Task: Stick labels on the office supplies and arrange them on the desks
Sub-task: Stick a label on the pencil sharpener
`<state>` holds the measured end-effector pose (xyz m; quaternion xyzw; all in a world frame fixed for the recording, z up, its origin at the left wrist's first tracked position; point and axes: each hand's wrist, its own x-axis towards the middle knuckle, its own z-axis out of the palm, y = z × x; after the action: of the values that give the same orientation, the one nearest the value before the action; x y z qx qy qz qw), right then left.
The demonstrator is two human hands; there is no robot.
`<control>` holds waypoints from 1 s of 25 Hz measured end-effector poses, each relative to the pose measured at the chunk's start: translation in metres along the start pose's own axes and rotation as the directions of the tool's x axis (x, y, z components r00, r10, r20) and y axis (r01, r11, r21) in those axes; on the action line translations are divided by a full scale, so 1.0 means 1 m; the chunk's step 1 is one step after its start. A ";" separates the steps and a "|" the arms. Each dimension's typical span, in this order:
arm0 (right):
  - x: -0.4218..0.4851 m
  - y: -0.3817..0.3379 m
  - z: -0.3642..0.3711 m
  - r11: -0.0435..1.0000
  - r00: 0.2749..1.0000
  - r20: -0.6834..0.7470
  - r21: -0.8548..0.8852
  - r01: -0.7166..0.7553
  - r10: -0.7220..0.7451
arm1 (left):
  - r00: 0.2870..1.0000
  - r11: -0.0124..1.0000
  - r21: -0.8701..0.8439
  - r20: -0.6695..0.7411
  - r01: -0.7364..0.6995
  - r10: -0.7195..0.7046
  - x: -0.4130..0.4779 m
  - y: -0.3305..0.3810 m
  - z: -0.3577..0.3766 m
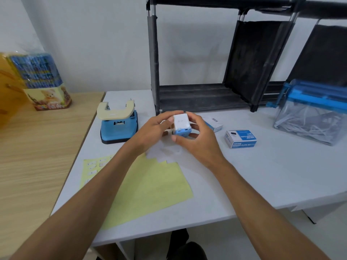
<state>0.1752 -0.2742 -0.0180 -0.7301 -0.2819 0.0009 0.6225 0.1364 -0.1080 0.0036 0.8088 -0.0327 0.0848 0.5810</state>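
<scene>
I saw my left grip [152, 132] and right grip [199, 143] both clamped on the small white-and-blue box [181, 124], held above the bench [262, 175], between the hole punch [118, 124] and the binder-clip box [240, 138], beyond the yellow label sheet [150, 188].

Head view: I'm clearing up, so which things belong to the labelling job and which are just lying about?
Job: small box, label sheet, hole punch, clip box, shredder.
Lying about: bear packet, black rack.
</scene>
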 end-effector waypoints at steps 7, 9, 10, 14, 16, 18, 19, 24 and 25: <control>0.002 0.004 0.002 0.999 1.000 -0.006 -0.046 0.003 -0.003 | 0.995 0.970 0.232 0.051 0.068 -0.082 -0.003 0.011 -0.012; 0.003 0.001 0.001 0.997 1.000 0.008 -0.075 -0.013 0.014 | 0.993 0.957 0.275 0.047 0.090 -0.107 -0.001 0.012 -0.016; 0.002 -0.001 0.002 0.995 1.000 0.012 -0.097 -0.027 0.028 | 0.993 0.953 0.285 0.027 0.099 -0.111 -0.001 0.012 -0.017; 0.002 -0.003 0.001 0.989 0.996 0.046 -0.136 -0.066 0.072 | 0.981 0.952 0.298 -0.191 0.070 -0.012 0.005 0.012 -0.018; 0.002 -0.002 0.002 0.984 0.994 0.067 -0.162 -0.077 0.089 | 0.965 0.936 0.350 -0.256 0.035 0.060 0.004 0.013 -0.020; 0.003 -0.002 0.002 0.976 0.991 0.087 -0.199 -0.087 0.106 | 0.944 0.918 0.396 -0.305 0.002 0.130 0.003 0.016 -0.022; 0.003 -0.002 0.002 0.973 0.989 0.103 -0.215 -0.084 0.108 | 0.929 0.915 0.403 -0.333 -0.013 0.160 0.002 0.019 -0.023; 0.005 0.003 0.009 0.924 0.987 0.133 -0.381 -0.030 0.087 | 0.910 0.880 0.472 -0.341 -0.051 0.236 0.000 0.028 -0.024; 0.006 0.005 0.009 0.920 0.987 0.133 -0.391 -0.034 0.093 | 0.913 0.867 0.494 -0.321 -0.064 0.251 -0.001 0.030 -0.023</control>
<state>0.1786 -0.2636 -0.0226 -0.8454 -0.2981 0.0199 0.4428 0.1283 -0.0959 0.0383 0.8889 0.0334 0.2913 0.3519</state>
